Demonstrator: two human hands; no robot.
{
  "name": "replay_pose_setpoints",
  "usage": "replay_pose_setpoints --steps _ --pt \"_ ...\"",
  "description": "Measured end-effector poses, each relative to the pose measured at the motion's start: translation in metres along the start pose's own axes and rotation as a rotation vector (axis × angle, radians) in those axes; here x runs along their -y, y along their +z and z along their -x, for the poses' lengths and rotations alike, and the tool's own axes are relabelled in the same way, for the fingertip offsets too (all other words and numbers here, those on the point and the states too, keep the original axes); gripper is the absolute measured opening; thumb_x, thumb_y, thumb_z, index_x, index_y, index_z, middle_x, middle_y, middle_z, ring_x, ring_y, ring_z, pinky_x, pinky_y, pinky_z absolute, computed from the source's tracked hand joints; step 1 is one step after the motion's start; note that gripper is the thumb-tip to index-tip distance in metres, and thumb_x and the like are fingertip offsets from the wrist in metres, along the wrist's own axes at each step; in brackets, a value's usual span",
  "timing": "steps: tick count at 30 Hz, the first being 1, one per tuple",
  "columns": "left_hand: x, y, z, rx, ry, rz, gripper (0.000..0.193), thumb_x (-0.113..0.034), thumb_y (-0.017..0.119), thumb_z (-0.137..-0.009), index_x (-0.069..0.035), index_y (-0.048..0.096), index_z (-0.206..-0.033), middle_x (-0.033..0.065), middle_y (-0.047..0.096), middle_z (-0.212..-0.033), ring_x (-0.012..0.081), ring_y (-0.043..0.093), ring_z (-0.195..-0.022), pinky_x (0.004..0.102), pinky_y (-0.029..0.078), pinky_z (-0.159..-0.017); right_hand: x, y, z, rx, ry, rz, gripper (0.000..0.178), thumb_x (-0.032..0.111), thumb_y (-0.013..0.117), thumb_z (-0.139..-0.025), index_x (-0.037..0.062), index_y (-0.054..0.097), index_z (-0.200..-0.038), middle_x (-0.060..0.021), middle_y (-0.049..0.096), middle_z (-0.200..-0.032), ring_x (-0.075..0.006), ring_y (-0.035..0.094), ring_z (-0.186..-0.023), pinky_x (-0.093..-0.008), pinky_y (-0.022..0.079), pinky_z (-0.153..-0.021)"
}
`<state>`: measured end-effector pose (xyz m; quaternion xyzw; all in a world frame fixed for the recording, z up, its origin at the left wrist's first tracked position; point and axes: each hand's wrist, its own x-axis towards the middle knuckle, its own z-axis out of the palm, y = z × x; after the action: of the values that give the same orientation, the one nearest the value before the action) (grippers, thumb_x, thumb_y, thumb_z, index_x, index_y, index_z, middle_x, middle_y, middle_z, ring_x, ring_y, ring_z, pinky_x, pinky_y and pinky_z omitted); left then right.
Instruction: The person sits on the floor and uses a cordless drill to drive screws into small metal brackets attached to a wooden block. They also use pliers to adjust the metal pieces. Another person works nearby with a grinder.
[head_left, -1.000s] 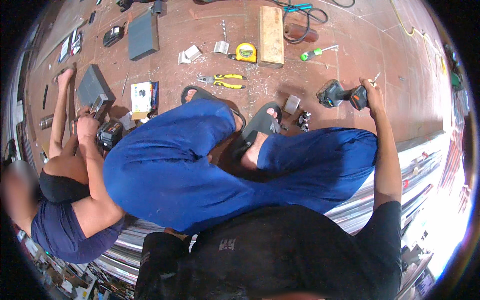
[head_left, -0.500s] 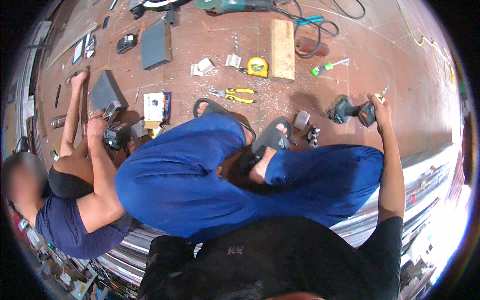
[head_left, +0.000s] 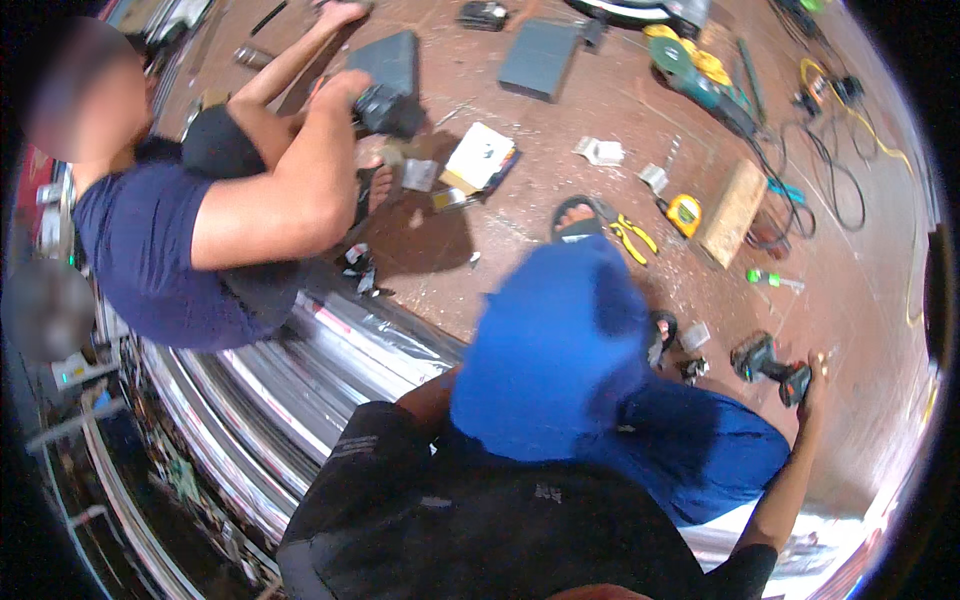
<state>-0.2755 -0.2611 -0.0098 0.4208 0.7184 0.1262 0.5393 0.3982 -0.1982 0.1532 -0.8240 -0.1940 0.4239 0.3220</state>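
Observation:
My right hand (head_left: 817,382) is at the right, low over the brown floor, beside the battery end of a black cordless drill (head_left: 758,360) lying there. Its fingers look bent together; a small thin thing seems to be at the fingertips, too blurred to name. My left hand is out of sight; only a bit of the left arm (head_left: 428,398) shows beside my blue trousers (head_left: 550,350). Close to the drill are a green-handled screwdriver (head_left: 768,277), a small clear-grey block (head_left: 694,336) and a small dark metal part (head_left: 690,369).
A co-worker (head_left: 190,230) crouches at the left, hands at another dark drill (head_left: 388,110). Yellow-handled pliers (head_left: 632,238), a tape measure (head_left: 684,214), a wooden block (head_left: 732,215) and an angle grinder (head_left: 705,90) lie ahead. Long shiny metal profiles (head_left: 290,380) run beneath and behind me.
The view has swung left, so the floor things appear farther right and tilted. My raised left knee now covers more of the middle. My right hand stays beside the drill.

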Motion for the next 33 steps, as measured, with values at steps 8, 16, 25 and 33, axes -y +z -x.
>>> replay_pose_setpoints --steps 8,16,25,33 --pt "0.002 -0.005 -0.005 -0.020 -0.141 -0.217 0.041 -0.049 0.069 -0.089 -0.011 0.075 -0.074 0.0090 0.072 -0.066 0.0264 0.071 -0.068 0.0416 0.055 -0.074 0.006 -0.021 -0.014 0.067 0.200 -0.063 0.065 0.053 0.070 -0.093 -0.0012 0.058 -0.128 -0.0120 0.069 -0.100 -0.0200 0.066 -0.075 -0.0352 0.055 -0.065" --pt "-0.005 -0.012 -0.005 0.029 -0.166 -0.104 0.043 -0.048 0.067 -0.088 -0.006 0.078 -0.087 0.0220 0.074 -0.086 0.0399 0.072 -0.093 0.0497 0.055 -0.087 0.064 -0.020 0.006 -0.227 -0.162 -0.027 0.084 0.055 0.070 -0.092 0.0016 0.045 -0.151 -0.0186 0.054 -0.141 -0.0281 0.059 -0.117 -0.0431 0.046 -0.101" --pt "-0.208 -0.093 -0.133 -0.353 0.349 0.084 0.040 -0.040 0.071 -0.087 0.000 0.073 -0.088 0.0246 0.072 -0.089 0.0410 0.071 -0.085 0.0487 0.054 -0.076 0.214 0.099 0.178 0.110 -0.645 0.163 0.060 0.040 0.061 -0.102 0.0031 0.051 -0.148 -0.0171 0.062 -0.139 -0.0256 0.064 -0.112 -0.0363 0.048 -0.096" --pt "-0.407 -0.157 -0.341 -0.362 0.584 -0.575 0.047 -0.040 0.073 -0.088 -0.008 0.068 -0.123 0.0211 0.071 -0.120 0.0359 0.067 -0.118 0.0484 0.052 -0.100 0.232 0.131 0.147 0.134 -0.510 0.238 0.053 0.029 0.068 -0.098 -0.0013 0.057 -0.140 -0.0171 0.065 -0.123 -0.0214 0.067 -0.090 -0.0332 0.053 -0.082"
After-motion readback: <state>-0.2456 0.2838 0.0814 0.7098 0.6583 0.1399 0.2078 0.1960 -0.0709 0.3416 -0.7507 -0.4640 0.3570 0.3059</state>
